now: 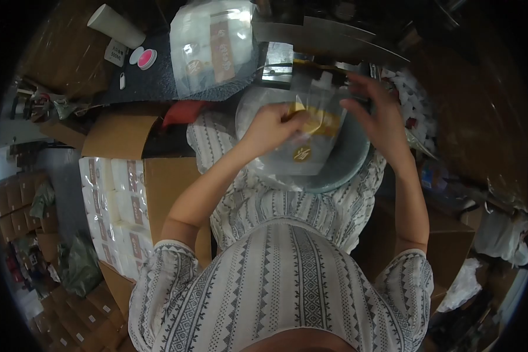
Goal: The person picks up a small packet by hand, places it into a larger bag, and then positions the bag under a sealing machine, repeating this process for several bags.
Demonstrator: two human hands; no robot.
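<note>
A clear plastic pouch (306,154) with a yellow print and a spout at its top stands over a pale blue basin (351,161) on my lap. My left hand (274,128) is closed on the pouch's left side, thumb and fingers pinched together. To the right of the spout, my right hand (380,114) is raised with its fingers apart and nothing between them, slightly blurred. More clear plastic shows in the basin behind the pouch.
A wrapped pack (213,50), a white cup (116,26) and a pink round tin (146,59) lie on the dark bench ahead. An open carton (176,199) of white packs stands at my left, another carton (452,246) at my right.
</note>
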